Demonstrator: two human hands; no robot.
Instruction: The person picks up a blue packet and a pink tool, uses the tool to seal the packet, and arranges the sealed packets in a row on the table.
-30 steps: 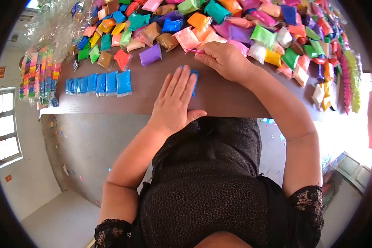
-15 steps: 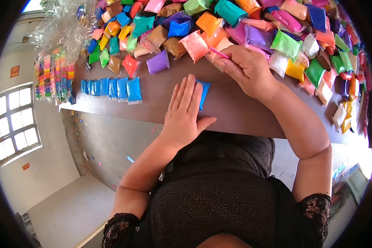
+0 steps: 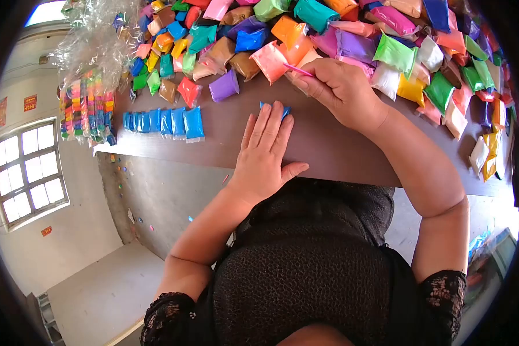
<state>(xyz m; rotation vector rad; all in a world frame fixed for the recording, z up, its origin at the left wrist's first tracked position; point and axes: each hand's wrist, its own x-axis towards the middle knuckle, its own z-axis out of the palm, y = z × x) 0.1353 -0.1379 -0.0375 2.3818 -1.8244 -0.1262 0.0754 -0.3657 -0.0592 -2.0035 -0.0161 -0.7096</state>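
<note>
My left hand [image 3: 265, 153] lies flat on the brown table with its fingers stretched out. Beneath those fingers is a small blue packet [image 3: 286, 110]; only its top edge shows past the fingertips, and the rest is hidden. My right hand [image 3: 347, 95] is raised to the right of it, thumb and fingers pinched around a thin pink stick [image 3: 297, 70]. The stick's free end points left, in front of a coral packet [image 3: 270, 62] in the pile. To the left, several filled blue packets [image 3: 166, 122] stand in a neat row.
A large heap of colourful packets [image 3: 357, 49] spreads along the far side of the table [image 3: 352, 155]. At the far left are clear plastic bags [image 3: 98, 40] and a stack of multicoloured packs [image 3: 87, 109]. The table's near edge runs just before my body.
My left hand has slid over the blue packet, covering more of it. The pink stick has moved slightly left in my right hand's pinch, and the whole view has shifted a little.
</note>
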